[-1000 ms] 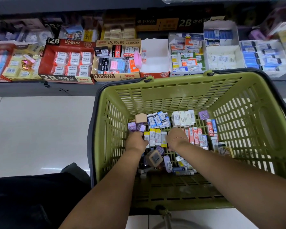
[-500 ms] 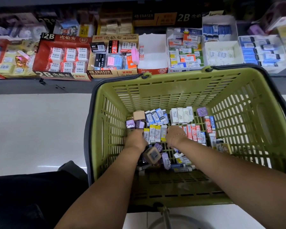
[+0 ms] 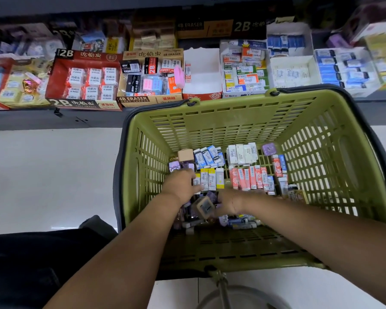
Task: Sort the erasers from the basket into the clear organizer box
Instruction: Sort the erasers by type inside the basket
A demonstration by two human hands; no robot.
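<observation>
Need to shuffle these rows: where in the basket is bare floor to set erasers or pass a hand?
Free: the near strip of basket floor between the loose pile and the near wall; also the floor tiles left of the basket. Crowded: the middle and far end, where eraser rows stand packed side by side.

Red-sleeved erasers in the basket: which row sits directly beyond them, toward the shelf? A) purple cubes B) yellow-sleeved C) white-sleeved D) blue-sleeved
C: the white-sleeved row sits just beyond the red-sleeved row in the basket; the blue-sleeved row lies beyond the yellow-sleeved row instead.
</observation>
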